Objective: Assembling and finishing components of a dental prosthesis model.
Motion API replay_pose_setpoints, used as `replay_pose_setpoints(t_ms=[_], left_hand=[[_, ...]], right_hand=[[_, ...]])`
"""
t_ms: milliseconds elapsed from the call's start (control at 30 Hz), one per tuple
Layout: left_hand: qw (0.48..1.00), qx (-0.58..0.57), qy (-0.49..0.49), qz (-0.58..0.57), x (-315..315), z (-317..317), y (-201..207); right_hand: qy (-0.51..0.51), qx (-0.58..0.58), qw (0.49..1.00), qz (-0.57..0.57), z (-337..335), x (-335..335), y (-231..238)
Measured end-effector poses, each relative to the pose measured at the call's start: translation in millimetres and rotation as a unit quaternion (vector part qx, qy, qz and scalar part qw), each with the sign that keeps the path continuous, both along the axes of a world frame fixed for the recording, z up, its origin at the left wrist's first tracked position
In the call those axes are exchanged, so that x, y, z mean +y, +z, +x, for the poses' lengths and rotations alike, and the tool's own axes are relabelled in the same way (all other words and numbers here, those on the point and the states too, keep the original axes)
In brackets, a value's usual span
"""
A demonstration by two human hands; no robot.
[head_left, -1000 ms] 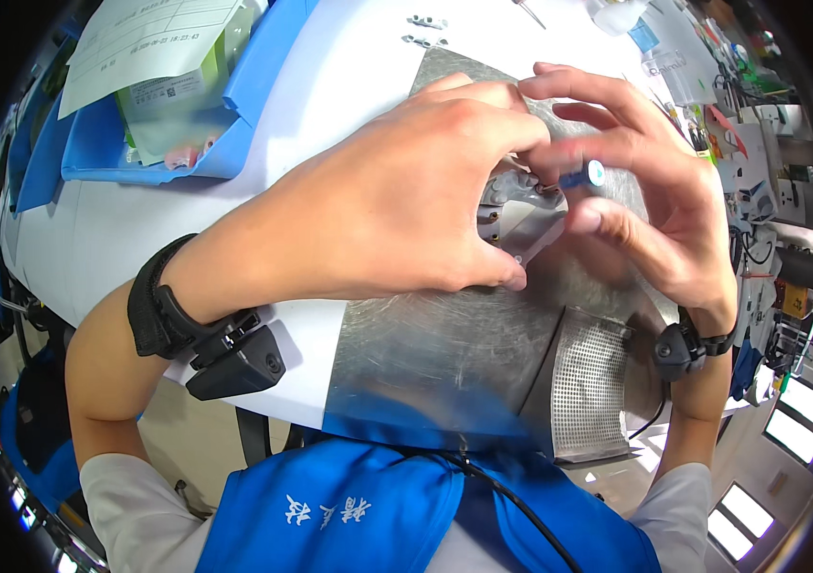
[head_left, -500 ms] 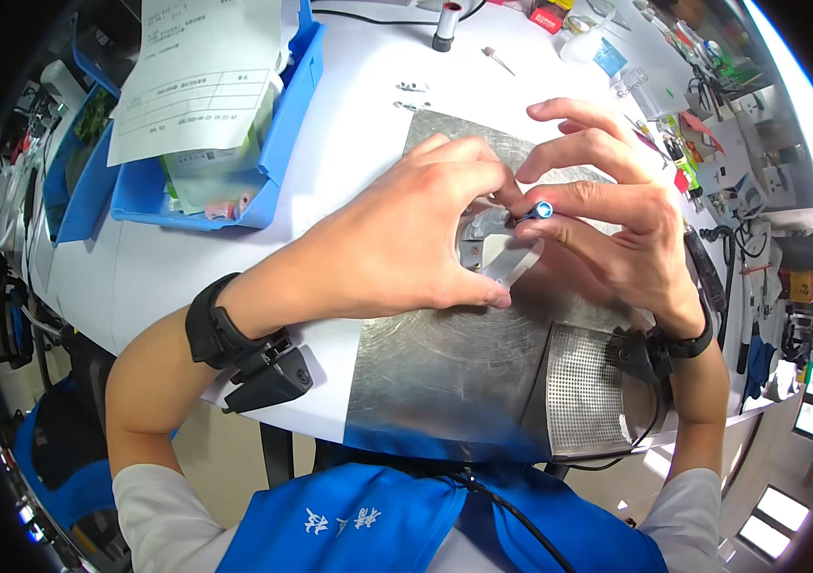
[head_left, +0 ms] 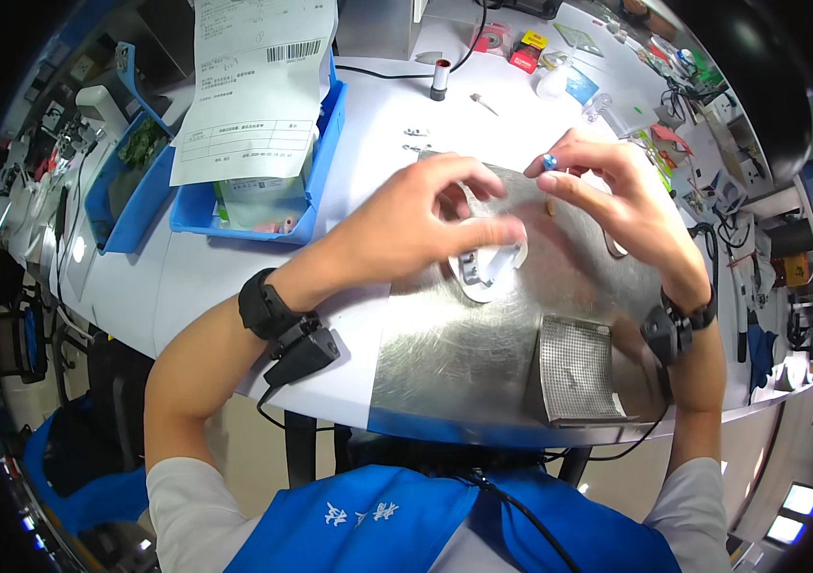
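Observation:
A white round part with a pale upright piece and small metal bits on it (head_left: 477, 284) rests on the metal plate (head_left: 444, 363). Over its upper edge is my left hand (head_left: 425, 210), thumb and curled fingers apart, with nothing visible between them. It hides part of the white part. Farther right, my right hand (head_left: 621, 186) is raised above the plate, thumb and forefinger pinching a slim tool with a round blue end (head_left: 549, 162). The rest of that tool is hidden, so I cannot tell its exact kind.
A perforated metal sheet (head_left: 578, 368) lies at the plate's near right. Blue bins (head_left: 325, 162) stand at the left, one with a printed paper (head_left: 249, 105) over it. Small metal parts (head_left: 416, 134), a red-topped cylinder (head_left: 441, 80) and a red-yellow box (head_left: 527, 52) lie beyond the plate.
My hands have moved apart. The right hand has lifted away with the blue-ended tool; the left has loosened from the white part, which now lies on the plate. The view has shifted.

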State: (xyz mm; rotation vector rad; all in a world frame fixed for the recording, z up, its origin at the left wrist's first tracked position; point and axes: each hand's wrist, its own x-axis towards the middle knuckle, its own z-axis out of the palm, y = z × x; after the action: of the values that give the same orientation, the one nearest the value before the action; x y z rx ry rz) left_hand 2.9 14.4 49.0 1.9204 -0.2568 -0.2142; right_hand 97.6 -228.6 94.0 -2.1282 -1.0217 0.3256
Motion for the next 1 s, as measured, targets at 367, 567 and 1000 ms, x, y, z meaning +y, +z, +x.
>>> replay_pose_setpoints(t_ms=[367,567,1000], left_hand=[[0.979,-0.172,0.058,0.094,15,24,-28],[0.964,-0.184,0.095,0.165,-9,45,-34],[0.977,-0.163,0.083,0.113,-14,62,-31]], right_hand=[[-0.116,-0.025,0.986,-0.116,5,-24,-14],[-0.079,0.171,0.979,0.076,-18,-37,-12],[-0.185,0.503,0.842,-0.062,-249,-260,-80]])
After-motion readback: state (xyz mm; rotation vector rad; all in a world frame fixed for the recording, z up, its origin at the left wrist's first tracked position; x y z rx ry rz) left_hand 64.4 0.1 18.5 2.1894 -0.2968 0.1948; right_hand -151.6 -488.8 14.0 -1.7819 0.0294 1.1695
